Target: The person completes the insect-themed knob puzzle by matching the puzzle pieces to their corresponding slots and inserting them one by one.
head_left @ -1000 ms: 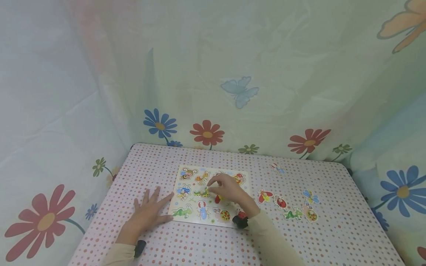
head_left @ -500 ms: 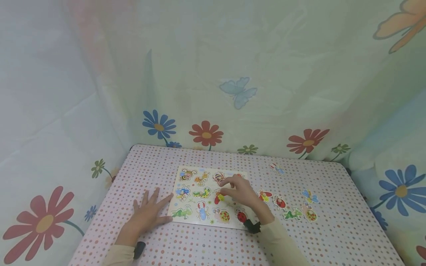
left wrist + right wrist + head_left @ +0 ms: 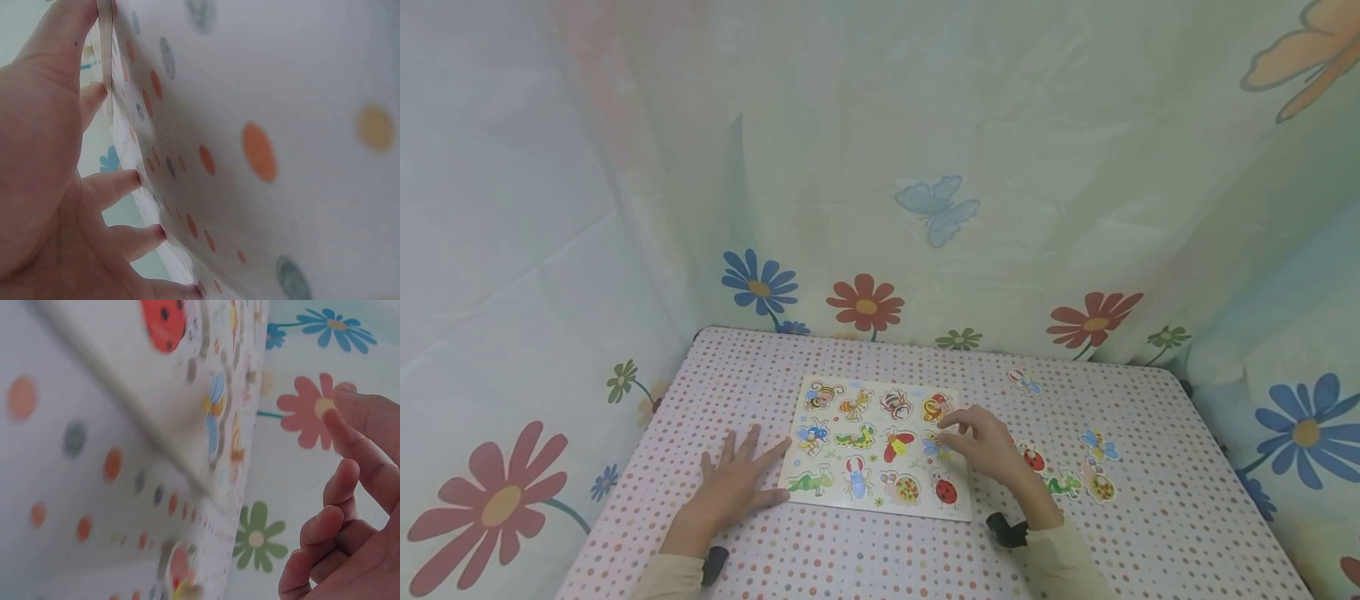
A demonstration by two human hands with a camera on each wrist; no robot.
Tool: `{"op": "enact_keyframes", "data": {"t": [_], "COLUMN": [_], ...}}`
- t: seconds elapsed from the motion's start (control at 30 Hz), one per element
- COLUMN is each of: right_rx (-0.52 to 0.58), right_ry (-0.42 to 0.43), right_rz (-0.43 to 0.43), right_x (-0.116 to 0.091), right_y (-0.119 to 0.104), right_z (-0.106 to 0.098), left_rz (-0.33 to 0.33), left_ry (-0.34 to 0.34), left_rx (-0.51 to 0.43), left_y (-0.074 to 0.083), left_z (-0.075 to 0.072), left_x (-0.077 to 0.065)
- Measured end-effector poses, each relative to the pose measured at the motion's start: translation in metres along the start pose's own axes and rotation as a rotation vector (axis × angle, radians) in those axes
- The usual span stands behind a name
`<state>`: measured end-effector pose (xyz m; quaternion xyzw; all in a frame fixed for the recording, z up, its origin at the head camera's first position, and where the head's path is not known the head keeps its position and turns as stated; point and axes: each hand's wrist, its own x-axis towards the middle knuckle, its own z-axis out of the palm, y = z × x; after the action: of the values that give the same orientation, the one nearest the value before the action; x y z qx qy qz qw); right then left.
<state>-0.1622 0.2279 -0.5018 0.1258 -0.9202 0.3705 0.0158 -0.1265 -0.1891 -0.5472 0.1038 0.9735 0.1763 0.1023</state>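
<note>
A pale puzzle board (image 3: 877, 502) with rows of colourful insects lies on the table in the head view. My left hand (image 3: 733, 483) lies spread on the tablecloth, its thumb and forefinger touching the board's left edge. In the left wrist view, fingertips (image 3: 153, 234) rest on the spotted cloth. Over the board's right edge hovers my right hand (image 3: 988, 446), fingers loosely bent, nothing held. A dragonfly picture (image 3: 934, 446) on the board is partly hidden below it. The right wrist view shows this hand raised off the board, near a blurred red and yellow piece (image 3: 179, 569).
To the right lie loose insect pieces: a ladybird (image 3: 1033, 457), a grasshopper (image 3: 1063, 483), a snail (image 3: 1101, 483), a blue-winged dragonfly (image 3: 1101, 445) and, farther back, a stag beetle (image 3: 1024, 382). A flowered curtain (image 3: 820, 167) surrounds the table (image 3: 820, 550) at back and sides.
My right hand has moved right from the caterpillar across the board to its right edge, uncovering the middle pictures and covering the loose red and yellow piece. The left hand stays put.
</note>
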Motion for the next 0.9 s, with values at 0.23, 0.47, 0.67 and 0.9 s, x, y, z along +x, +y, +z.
{"op": "enact_keyframes", "data": {"t": [0.23,0.47,0.67,0.9], "right_rx": [-0.019,-0.071,-0.109,-0.137], "right_ry": [0.083,0.116,0.124,0.121], "right_rz": [0.077,0.141,0.146,0.174], "right_x": [-0.016,-0.026,-0.031,-0.032], "right_y": [0.021,0.041,0.048,0.054], "right_z": [-0.015,-0.025,-0.031,-0.033], "left_rz": [-0.003,0.000,0.002,0.000], "left_ry": [0.002,0.006,0.010,0.010], "left_rx": [0.006,0.004,0.005,0.011], "left_y": [0.000,0.000,0.001,0.003], "left_z": [0.000,0.000,0.000,-0.002], "left_x": [0.000,0.000,0.000,-0.001]}}
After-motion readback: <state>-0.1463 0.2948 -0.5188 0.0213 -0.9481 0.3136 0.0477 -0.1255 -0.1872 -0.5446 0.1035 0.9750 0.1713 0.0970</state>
